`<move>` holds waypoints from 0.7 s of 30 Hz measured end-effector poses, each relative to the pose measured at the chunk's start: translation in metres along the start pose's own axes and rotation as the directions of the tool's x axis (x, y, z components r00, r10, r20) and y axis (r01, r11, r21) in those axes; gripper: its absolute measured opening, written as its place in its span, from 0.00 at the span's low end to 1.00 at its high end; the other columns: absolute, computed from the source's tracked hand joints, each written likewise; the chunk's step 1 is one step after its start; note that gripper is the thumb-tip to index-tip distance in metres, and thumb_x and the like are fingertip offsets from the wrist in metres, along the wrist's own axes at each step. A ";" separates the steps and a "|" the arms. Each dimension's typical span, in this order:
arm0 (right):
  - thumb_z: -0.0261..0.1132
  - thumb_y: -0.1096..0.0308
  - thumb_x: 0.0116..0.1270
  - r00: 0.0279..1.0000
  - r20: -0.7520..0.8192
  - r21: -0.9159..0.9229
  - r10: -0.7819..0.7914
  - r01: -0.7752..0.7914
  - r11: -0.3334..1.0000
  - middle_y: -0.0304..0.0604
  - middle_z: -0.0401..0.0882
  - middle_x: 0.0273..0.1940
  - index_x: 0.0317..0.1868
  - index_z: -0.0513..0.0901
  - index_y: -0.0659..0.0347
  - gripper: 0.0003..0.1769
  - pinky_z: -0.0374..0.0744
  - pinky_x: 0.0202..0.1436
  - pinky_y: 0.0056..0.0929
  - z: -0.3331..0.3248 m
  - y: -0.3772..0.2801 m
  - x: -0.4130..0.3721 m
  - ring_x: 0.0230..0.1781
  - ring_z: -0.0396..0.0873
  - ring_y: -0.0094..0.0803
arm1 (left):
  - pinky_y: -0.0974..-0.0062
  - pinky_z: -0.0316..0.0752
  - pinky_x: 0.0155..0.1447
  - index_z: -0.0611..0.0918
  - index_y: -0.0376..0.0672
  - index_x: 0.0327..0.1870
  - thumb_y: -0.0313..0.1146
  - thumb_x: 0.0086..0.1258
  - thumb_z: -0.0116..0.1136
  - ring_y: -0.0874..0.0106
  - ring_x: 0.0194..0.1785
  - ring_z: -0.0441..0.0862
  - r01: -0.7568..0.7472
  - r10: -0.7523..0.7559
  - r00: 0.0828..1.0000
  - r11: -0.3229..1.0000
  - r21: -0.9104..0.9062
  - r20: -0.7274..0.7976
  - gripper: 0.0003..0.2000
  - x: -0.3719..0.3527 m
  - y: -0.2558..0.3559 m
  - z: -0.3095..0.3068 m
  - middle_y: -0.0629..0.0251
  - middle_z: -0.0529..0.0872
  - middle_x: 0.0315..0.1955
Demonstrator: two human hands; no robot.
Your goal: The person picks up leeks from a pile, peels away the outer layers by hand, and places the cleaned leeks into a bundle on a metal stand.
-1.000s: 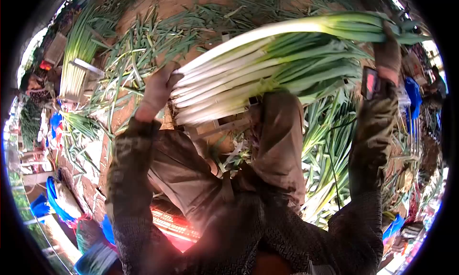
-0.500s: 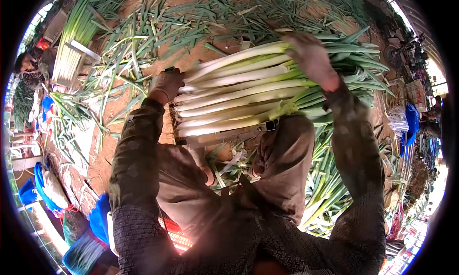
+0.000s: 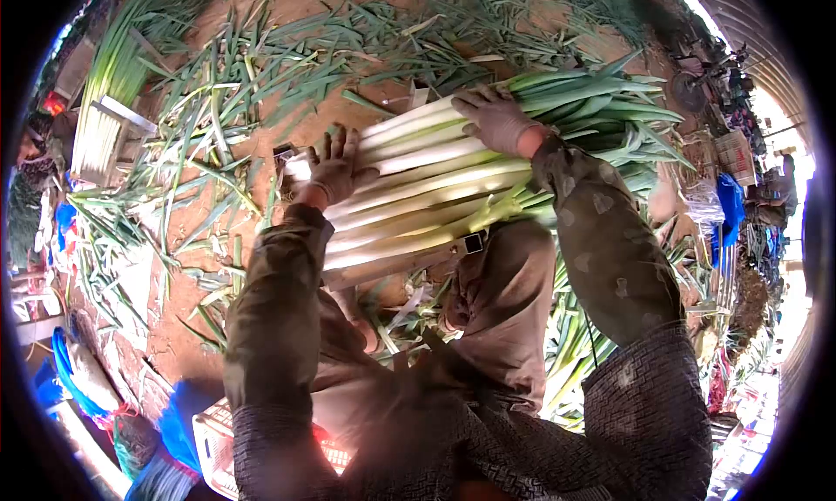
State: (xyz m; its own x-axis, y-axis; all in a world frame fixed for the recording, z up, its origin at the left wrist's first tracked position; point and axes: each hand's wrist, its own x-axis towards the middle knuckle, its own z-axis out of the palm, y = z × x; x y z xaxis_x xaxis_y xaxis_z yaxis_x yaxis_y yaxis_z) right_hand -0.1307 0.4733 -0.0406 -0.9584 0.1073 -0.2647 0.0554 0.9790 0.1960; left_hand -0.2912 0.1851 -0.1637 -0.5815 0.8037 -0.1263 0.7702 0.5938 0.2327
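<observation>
- Left hand (image 3: 335, 168): fingers spread wide, palm butted vs the white root ends of the leek bundle (image 3: 427, 192). Flat push, nothing clamped.
- Right hand (image 3: 496, 118): lies flat on top of the bundle, abt where the white stems turn green. Fingers apart & loosely draped, pressing rather than gripping.
- Bundle sits across the person's lap on a wooden frame (image 3: 392, 261) w/ a metal bracket (image 3: 473, 242) on its near rail, just above the knee (image 3: 509, 283). Roots point left, green tops (image 3: 610, 109) fan out to the right.
- Handling (my read): many thick stalks together, so prob heavy as a lot & a two-hand job. White shanks look stiff & smooth, likely to slide vs each other if loose. No tie visible round them. Green tops look soft & floppy, and would crease or tear easily.
- Where to hold: best on the firm white part, one hand near the roots, the other near the white/green change, from under or clasped round. Not by the leaves, which would bend & let stalks drop.
- Around: reddish dirt floor (image 3: 340, 13) strewn w/ cut green leaves (image 3: 218, 91); another stack of leeks (image 3: 100, 122) in its own frame far left; more leeks (image 3: 583, 344) by the right leg; pale crate (image 3: 218, 436) low left.
- Writing/brands: none legible. Boxes (image 3: 736, 157) at far right are too small & blurred to read.
</observation>
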 end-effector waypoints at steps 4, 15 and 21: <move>0.55 0.41 0.71 0.993 0.059 0.000 -0.101 0.101 0.995 0.39 0.53 0.78 0.77 0.57 0.48 0.40 0.50 0.77 0.59 -0.008 0.007 -0.001 0.78 0.48 0.53 | 0.36 0.32 0.75 0.45 0.52 0.80 0.73 0.64 0.47 0.47 0.81 0.35 0.020 -0.010 0.990 0.998 -0.067 0.141 0.51 -0.001 -0.002 -0.014 0.52 0.39 0.79; 0.61 0.23 0.53 0.993 0.052 0.065 0.104 -0.107 0.992 0.51 0.53 0.77 0.78 0.53 0.41 0.58 0.53 0.74 0.63 -0.006 0.121 -0.046 0.77 0.49 0.56 | 0.29 0.29 0.72 0.43 0.54 0.80 0.68 0.65 0.52 0.45 0.81 0.33 -0.031 0.038 0.997 0.994 -0.102 0.071 0.50 0.001 -0.007 0.005 0.54 0.37 0.80; 0.64 0.27 0.55 0.939 0.147 0.152 0.311 -0.333 0.931 0.60 0.56 0.74 0.75 0.59 0.54 0.57 0.62 0.73 0.51 -0.002 0.210 -0.090 0.73 0.60 0.58 | 0.29 0.27 0.72 0.41 0.55 0.80 0.65 0.66 0.54 0.49 0.81 0.32 0.052 -0.049 0.987 0.999 -0.013 0.156 0.49 0.001 -0.001 -0.002 0.61 0.36 0.80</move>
State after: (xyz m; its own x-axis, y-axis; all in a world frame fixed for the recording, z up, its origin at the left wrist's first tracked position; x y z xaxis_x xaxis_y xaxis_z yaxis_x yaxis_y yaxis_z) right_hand -0.0330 0.6687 0.0266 -0.8414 0.4310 -0.3261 0.4129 0.9019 0.1268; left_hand -0.2928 0.1853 -0.1616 -0.5706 0.7696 -0.2866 0.7357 0.6341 0.2379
